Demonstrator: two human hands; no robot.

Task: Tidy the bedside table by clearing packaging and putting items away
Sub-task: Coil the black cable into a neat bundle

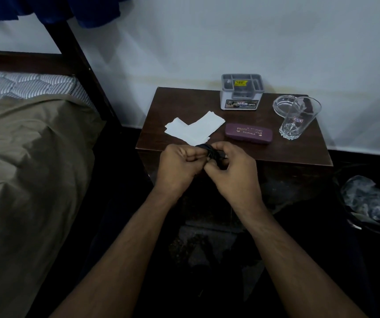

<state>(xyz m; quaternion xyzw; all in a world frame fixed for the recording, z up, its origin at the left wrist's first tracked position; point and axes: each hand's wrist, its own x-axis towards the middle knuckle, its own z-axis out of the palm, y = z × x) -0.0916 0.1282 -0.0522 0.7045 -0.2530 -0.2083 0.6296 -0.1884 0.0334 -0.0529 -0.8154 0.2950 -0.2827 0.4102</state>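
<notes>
Bedside table (pixel 299 154): white papers (pixel 195 129), purple case (pixel 248 133), organizer (pixel 241 92), glass (pixel 299 118).

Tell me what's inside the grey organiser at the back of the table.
The grey organiser shows divided compartments and a yellow sticker inside. Nothing else is visible, but the compartment bottoms are dim and partly hidden by the walls.

Dim, cool, bluish indoor light. Pale painted wall (pixel 230 42) brightest; soft diffuse shadows across it. Dark brown wooden bedside table (pixel 287 152) underexposed; floor below nearly black. Wide-angle bending at edges. Slightly soft, grainy detail throughout.
</notes>
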